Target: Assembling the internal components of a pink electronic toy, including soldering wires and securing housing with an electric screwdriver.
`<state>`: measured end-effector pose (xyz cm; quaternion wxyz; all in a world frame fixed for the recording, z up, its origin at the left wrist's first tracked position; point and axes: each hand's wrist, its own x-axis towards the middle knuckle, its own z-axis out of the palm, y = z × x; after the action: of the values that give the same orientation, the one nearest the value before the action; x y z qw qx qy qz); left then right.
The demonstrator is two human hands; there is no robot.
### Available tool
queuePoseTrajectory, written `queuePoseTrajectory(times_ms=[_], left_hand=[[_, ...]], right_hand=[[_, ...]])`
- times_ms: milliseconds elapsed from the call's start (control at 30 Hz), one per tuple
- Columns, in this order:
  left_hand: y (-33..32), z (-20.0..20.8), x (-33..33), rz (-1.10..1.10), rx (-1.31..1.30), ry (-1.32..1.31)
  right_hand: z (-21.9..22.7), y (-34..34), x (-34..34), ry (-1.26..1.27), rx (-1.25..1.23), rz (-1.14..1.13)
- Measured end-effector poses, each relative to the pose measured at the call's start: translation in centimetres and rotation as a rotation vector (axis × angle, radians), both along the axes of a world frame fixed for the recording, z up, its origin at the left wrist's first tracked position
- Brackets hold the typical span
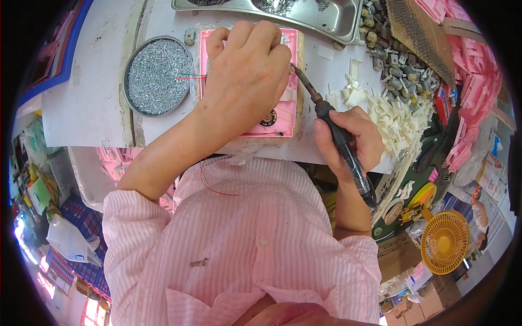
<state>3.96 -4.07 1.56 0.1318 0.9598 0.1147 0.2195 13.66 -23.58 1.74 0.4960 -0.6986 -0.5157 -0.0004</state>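
Observation:
My left hand [242, 81] lies over a pink plastic case [288, 122], fingers bent down into it. The fingertips are mostly hidden, so I cannot make out what they pinch. My right hand [359, 141] grips a soldering iron [329, 115] by its black handle. Its metal tip points up and left, reaching the case's right side beside my left fingers. A round dark part [268, 118] with thin yellow wire nearby shows in the case's lower half. Red and green wires [190, 77] stick out past the left edge.
A round tin of small metal screws [157, 76] stands left of the case. A steel tray [326, 19] lies beyond it. On the right are heaped white plastic pieces [399, 117], small motors [397, 76] and pink parts [478, 87]. A yellow fan [445, 242] stands lower right.

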Motion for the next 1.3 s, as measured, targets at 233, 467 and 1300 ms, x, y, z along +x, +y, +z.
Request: queuePoseTrajectory(times_ms=[233, 467, 1300], left_hand=[[-0.1, 0.3, 0.1, 0.006, 0.001, 0.031], [-0.1, 0.2, 0.0, 0.015, 0.028, 0.044], [7.7, 3.9, -7.4, -0.184, 0.014, 0.233]], right_hand=[[-0.1, 0.2, -0.3, -0.048, -0.005, -0.021], [-0.1, -0.7, -0.7, -0.021, -0.005, -0.054], [1.0, -1.7, 0.2, 0.092, 0.08, -0.145]])
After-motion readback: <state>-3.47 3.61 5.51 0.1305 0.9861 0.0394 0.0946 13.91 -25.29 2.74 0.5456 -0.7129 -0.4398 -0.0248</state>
